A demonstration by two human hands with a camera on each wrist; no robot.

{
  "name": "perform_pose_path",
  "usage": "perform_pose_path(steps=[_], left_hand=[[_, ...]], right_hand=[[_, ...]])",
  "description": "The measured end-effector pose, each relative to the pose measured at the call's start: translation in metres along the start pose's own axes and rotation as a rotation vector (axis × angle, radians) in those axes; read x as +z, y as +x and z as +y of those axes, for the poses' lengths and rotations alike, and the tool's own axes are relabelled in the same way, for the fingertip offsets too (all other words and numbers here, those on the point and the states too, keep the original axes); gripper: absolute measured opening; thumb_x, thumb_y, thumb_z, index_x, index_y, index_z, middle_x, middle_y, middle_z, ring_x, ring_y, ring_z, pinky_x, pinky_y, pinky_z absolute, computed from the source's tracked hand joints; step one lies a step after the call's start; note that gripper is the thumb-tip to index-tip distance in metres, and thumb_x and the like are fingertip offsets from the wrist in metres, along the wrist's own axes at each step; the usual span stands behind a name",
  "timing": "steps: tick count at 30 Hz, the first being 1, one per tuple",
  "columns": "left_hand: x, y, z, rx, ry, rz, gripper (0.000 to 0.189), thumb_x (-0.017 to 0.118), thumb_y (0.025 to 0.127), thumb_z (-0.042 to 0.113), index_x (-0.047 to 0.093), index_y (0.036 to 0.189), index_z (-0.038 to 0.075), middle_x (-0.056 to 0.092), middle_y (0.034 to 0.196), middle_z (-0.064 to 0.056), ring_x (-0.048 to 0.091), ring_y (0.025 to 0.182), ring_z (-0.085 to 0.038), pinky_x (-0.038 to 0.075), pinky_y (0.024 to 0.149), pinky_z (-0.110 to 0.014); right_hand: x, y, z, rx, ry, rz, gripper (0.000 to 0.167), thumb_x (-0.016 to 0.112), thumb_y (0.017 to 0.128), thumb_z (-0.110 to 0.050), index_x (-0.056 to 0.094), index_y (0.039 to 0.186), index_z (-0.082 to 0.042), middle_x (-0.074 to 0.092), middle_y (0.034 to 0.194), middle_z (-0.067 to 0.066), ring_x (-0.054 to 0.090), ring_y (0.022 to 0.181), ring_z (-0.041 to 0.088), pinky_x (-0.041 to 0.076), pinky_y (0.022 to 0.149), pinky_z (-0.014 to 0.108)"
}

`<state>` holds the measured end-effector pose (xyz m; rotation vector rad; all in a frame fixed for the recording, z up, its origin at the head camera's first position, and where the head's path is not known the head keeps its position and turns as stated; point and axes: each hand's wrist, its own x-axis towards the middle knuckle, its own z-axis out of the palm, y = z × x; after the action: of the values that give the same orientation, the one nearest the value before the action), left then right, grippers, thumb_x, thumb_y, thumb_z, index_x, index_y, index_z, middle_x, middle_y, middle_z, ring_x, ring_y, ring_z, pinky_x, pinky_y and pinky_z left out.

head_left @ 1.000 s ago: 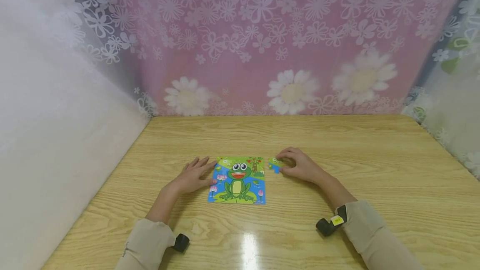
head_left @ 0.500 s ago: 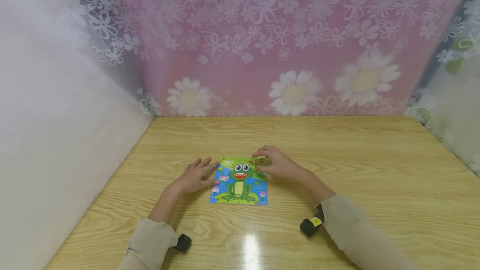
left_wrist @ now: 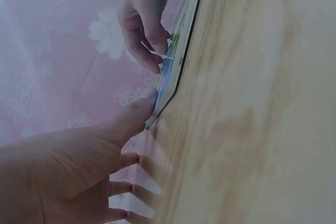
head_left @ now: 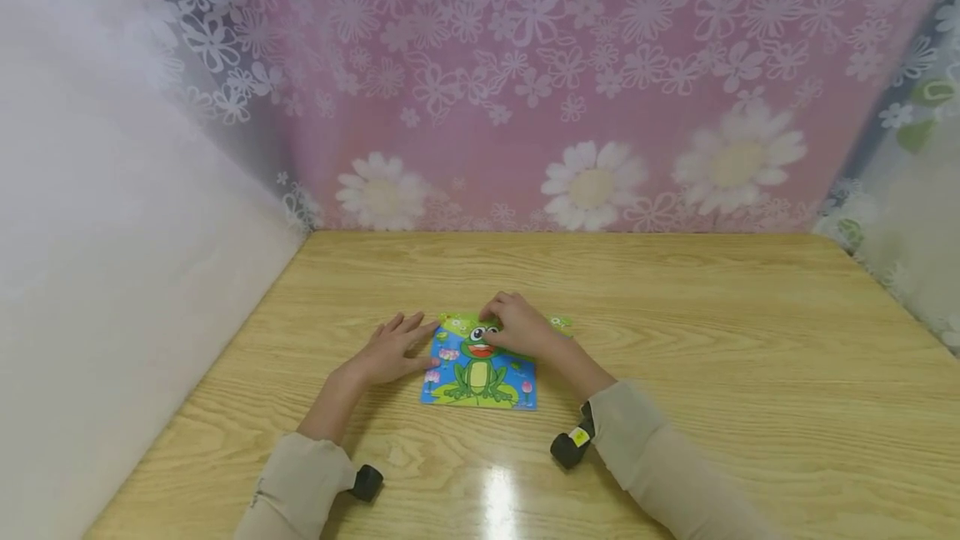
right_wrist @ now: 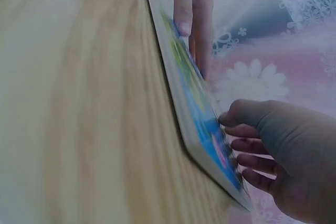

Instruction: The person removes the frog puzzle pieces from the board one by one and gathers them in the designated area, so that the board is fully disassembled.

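A square frog jigsaw puzzle (head_left: 476, 397) lies flat on the wooden table. My left hand (head_left: 384, 357) rests at its left edge, fingers spread on the tabletop; the thumb touches the board's rim, seen also in the left wrist view. My right hand (head_left: 525, 330) reaches over the upper right of the puzzle, bent fingertips at the frog's eyes. In the right wrist view that thumb (right_wrist: 236, 114) is at the picture surface, and no piece shows between thumb and fingers. Apart, to the right, lies a loose puzzle piece (head_left: 560, 322) with a white flower, partly hidden by the right hand.
The wooden table (head_left: 712, 315) extends on all sides of the puzzle. A pink flowered cloth (head_left: 480, 107) hangs along its far edge, and a pale sheet (head_left: 150, 232) borders it on the left.
My right hand has let go of the puzzle piece to the puzzle's right and moved left over the board, past the tree to the frog's eyes. My left hand stays at the left edge.
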<state>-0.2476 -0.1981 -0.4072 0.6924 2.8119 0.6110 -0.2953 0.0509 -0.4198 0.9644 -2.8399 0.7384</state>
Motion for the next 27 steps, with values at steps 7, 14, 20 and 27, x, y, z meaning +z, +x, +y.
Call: perform_pose_path(steps=[7, 14, 20, 27], left_hand=[[-0.001, 0.0, 0.002, -0.004, -0.006, -0.013, 0.067, 0.056, 0.09, 0.043, 0.031, 0.145, 0.015, 0.015, 0.149, -0.019, 0.003, 0.134, -0.043, 0.001, 0.103, -0.06], [-0.002, -0.002, 0.003, -0.003, -0.025, -0.002, 0.067, 0.057, 0.089, 0.043, 0.032, 0.144, 0.013, 0.016, 0.149, -0.02, 0.003, 0.134, -0.044, 0.001, 0.102, -0.06], [-0.005, -0.006, 0.005, 0.029, -0.061, 0.016, 0.071, 0.054, 0.087, 0.052, 0.034, 0.144, 0.014, 0.018, 0.147, -0.022, 0.005, 0.133, -0.046, 0.0, 0.101, -0.062], [-0.003, -0.003, 0.005, -0.011, -0.021, -0.002, 0.067, 0.056, 0.09, 0.043, 0.032, 0.144, 0.013, 0.016, 0.149, -0.019, 0.003, 0.134, -0.042, 0.001, 0.103, -0.059]], right_hand=[[0.009, -0.004, -0.006, 0.058, 0.001, 0.122, 0.021, 0.066, 0.082, -0.025, 0.065, 0.097, -0.011, 0.054, 0.097, 0.001, 0.045, 0.09, 0.02, 0.041, 0.081, 0.035], [0.012, -0.004, -0.006, 0.053, 0.051, 0.155, 0.019, 0.066, 0.082, -0.021, 0.064, 0.098, -0.01, 0.054, 0.099, 0.002, 0.044, 0.094, 0.021, 0.04, 0.084, 0.036], [0.014, -0.005, -0.004, 0.048, 0.102, 0.164, 0.02, 0.067, 0.082, -0.02, 0.064, 0.099, -0.01, 0.054, 0.1, 0.002, 0.044, 0.094, 0.021, 0.04, 0.084, 0.037], [0.014, -0.005, -0.001, 0.022, 0.134, 0.171, 0.023, 0.067, 0.082, -0.018, 0.065, 0.103, -0.009, 0.056, 0.099, 0.0, 0.044, 0.09, 0.018, 0.041, 0.078, 0.034]])
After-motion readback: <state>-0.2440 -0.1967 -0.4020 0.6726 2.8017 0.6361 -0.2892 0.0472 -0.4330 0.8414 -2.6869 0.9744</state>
